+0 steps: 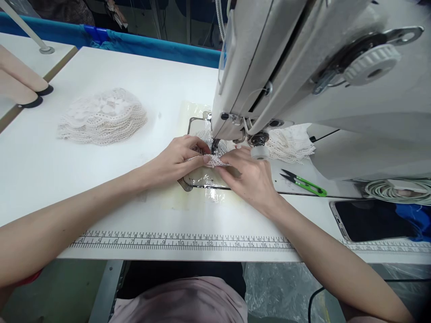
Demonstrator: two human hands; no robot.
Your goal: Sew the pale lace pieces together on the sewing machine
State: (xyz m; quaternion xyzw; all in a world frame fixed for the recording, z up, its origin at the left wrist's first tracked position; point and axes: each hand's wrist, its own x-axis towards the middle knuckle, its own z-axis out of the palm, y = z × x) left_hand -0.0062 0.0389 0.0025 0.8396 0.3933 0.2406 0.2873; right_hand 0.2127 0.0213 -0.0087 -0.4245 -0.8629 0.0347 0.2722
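Observation:
A small piece of white lace (214, 161) lies under the presser foot (214, 146) of the sewing machine (249, 67). My left hand (183, 157) pinches the lace's left side, thumb and fingers closed on it just left of the foot. On the other side, my right hand (247, 172) grips the lace's right edge, its fingers bent and partly hidden below the machine head. Farther left on the table rests a stack of lace pieces (103, 116). More lace pieces (289, 143) lie behind my right hand, under the machine arm.
Green thread snips (305, 183) lie right of my right hand. A phone (370, 220) and a coiled cable (399, 190) sit at the far right. A printed ruler (182, 242) runs along the table's front edge. Two beige rounded forms (20, 76) stand at the left.

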